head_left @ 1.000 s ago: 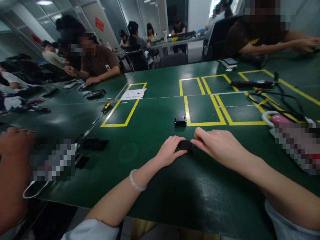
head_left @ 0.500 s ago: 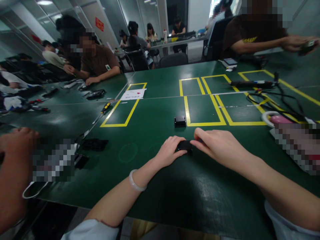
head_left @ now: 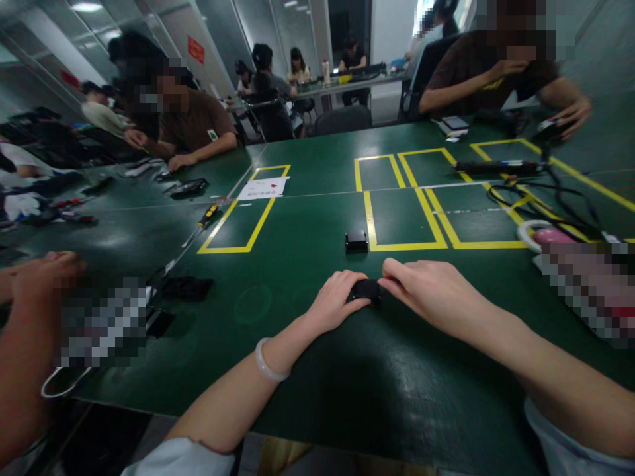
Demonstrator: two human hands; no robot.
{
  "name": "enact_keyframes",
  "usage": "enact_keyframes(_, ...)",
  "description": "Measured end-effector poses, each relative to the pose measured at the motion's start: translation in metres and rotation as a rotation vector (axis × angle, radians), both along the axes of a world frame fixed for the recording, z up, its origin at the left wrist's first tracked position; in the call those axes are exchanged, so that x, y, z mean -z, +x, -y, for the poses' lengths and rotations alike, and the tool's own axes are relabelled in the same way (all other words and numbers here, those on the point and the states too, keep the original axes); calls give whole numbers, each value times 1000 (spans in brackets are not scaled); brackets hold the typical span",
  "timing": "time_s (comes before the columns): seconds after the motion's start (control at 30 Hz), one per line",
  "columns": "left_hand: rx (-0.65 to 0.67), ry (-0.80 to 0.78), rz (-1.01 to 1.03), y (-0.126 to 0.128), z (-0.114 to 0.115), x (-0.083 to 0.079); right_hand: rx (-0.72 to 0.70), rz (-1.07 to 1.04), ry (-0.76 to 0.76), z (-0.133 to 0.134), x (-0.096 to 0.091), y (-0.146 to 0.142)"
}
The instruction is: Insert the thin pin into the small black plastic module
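My left hand grips the left end of a small black box-like part on the green table. Thumb and fingers lie on either side of it. My right hand is closed in a pinch at the part's right end. Whatever sits between those fingertips is too small or hidden to make out. Just beyond my hands stands a second black box-like part, untouched, beside a yellow tape outline.
A screwdriver and a white paper sheet lie to the left. Black cables and a roll of tape are at the right. A co-worker's arm reaches in at the left edge; other people sit across the table.
My hands and the black part keep nearly the same place. Across the table at right, a person has drawn one hand back toward the head and lowered the held item.
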State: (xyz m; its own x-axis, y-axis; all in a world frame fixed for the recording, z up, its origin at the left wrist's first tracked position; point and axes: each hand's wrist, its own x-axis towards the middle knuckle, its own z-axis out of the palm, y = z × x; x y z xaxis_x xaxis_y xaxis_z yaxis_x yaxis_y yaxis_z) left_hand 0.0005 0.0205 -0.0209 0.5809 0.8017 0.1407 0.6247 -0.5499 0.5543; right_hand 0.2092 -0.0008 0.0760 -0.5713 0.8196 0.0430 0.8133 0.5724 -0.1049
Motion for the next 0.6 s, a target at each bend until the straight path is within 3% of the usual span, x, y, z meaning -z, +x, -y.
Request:
enact_keyframes(0.2, 4, 3, 1, 0, 0, -1, -54, -153, -1, -2, 1, 7)
enact_keyframes(0.47, 9, 2, 3, 0, 0, -1, 35, 49, 115, -2, -1, 4)
enact_keyframes(0.6, 2, 4, 9, 0, 0, 0, -25, -22, 85, -1, 0, 6)
